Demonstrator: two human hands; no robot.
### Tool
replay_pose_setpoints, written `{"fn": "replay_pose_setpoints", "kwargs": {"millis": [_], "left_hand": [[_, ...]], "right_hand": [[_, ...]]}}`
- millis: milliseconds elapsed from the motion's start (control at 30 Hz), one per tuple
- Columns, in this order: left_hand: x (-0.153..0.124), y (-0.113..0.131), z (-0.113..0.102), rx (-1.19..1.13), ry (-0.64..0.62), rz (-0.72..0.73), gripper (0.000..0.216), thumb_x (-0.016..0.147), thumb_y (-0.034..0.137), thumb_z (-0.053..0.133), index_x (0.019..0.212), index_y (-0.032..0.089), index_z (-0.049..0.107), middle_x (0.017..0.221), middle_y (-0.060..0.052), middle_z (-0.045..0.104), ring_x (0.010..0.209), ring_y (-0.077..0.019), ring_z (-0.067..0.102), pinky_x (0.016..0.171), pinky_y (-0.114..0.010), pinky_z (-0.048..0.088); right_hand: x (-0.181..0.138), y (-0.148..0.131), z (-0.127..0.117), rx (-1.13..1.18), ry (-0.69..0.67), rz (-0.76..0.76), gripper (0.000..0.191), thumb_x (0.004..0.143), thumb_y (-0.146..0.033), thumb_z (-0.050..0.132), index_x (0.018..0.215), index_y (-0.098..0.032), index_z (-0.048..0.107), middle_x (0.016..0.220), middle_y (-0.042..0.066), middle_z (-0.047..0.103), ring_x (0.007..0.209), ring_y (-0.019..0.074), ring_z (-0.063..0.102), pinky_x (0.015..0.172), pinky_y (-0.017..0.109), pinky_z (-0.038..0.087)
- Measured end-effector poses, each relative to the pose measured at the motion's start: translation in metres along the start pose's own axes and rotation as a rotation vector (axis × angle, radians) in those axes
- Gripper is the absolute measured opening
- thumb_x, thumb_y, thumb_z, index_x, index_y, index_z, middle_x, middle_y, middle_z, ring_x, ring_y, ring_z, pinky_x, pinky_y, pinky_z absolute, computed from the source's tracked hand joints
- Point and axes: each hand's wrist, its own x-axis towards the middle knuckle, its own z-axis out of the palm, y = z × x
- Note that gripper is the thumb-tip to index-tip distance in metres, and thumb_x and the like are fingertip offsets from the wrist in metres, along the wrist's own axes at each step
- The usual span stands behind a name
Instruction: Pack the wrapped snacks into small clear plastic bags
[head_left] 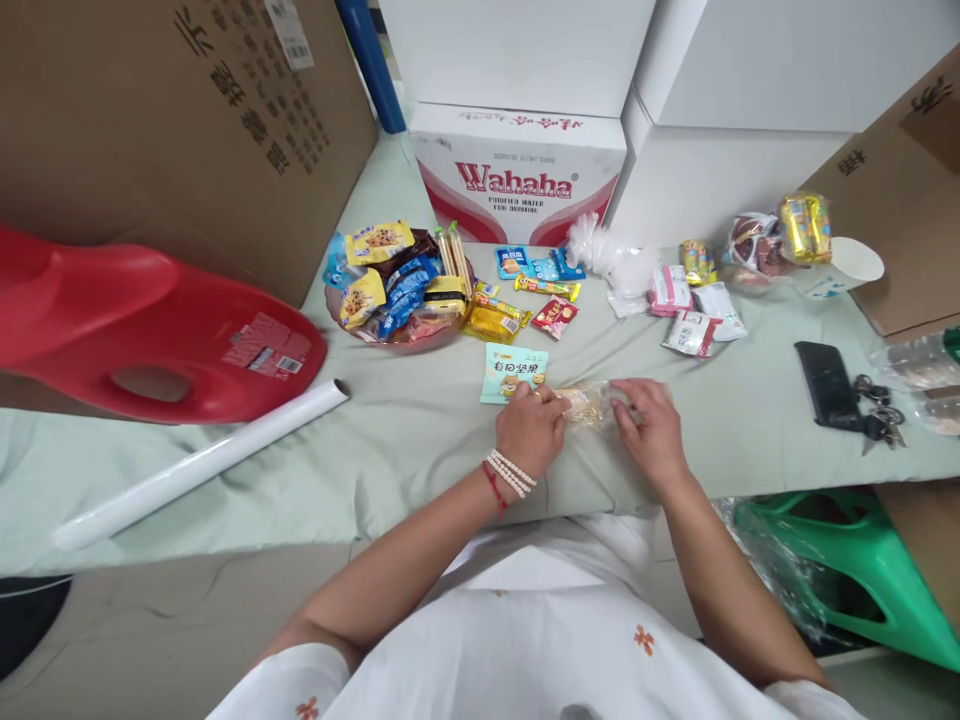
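Between my two hands a clear snack packet (589, 405) with golden print lies close to the cloth. My left hand (529, 430) is closed on its left end, and my right hand (649, 430) pinches the right end. Just behind my left hand sits a mint-green snack packet (514, 370) with a cartoon animal on it. Farther back are yellow wrapped snacks (495, 318), a small red packet (555, 317) and several blue packets (540, 264). A bowl (397, 343) heaped with wrapped snacks stands to the left.
A red plastic stool (157, 300) and a white roll (202, 465) lie at the left. Cartons, including a Wahaba-style printed water box (521, 180), line the back. To the right are crumpled clear plastic (615, 260), pink-white packets (670, 290), a paper cup (855, 265), a black phone (829, 385) and keys (885, 420).
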Motion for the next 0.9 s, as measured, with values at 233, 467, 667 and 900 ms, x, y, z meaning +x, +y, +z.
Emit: {"fn": "replay_pose_setpoints", "kwargs": {"millis": [233,467,667,900], "left_hand": [[0.008,0.004,0.0,0.08,0.029,-0.043,0.016,0.081,0.022,0.069,0.097,0.021,0.068,0.117,-0.011,0.06,0.113,-0.031,0.055,0.093,-0.044,0.048],[0.01,-0.007,0.005,-0.038,0.029,-0.104,0.054,0.08,0.019,0.065,0.133,0.016,0.051,0.118,-0.016,0.061,0.108,-0.0321,0.061,0.092,-0.046,0.053],[-0.018,0.01,-0.005,-0.417,0.206,0.061,0.042,0.082,0.021,0.061,0.122,0.019,0.05,0.112,-0.013,0.063,0.104,-0.0282,0.064,0.087,-0.044,0.057],[-0.044,0.03,-0.004,-0.799,-0.174,0.245,0.074,0.072,0.01,0.06,0.143,0.022,0.042,0.15,-0.018,0.05,0.115,-0.0274,0.067,0.07,-0.032,0.062]], "right_hand": [[0.006,0.007,0.0,-0.137,0.021,0.123,0.016,0.092,-0.031,0.059,0.094,-0.019,0.07,0.12,0.017,0.063,0.113,0.0322,0.056,0.099,0.048,0.049],[0.007,-0.059,0.014,0.151,-0.208,-0.008,0.022,0.101,-0.026,0.046,0.106,-0.022,0.068,0.105,0.01,0.066,0.095,0.0228,0.064,0.087,0.036,0.053],[-0.016,-0.057,0.017,0.529,-0.096,0.147,0.035,0.099,-0.048,0.059,0.126,-0.025,0.063,0.127,0.011,0.062,0.119,0.024,0.062,0.099,0.039,0.054],[-0.043,-0.04,0.0,0.841,-0.264,0.356,0.034,0.102,-0.048,0.056,0.127,-0.026,0.065,0.125,0.007,0.071,0.116,0.0222,0.067,0.103,0.038,0.053]]}}
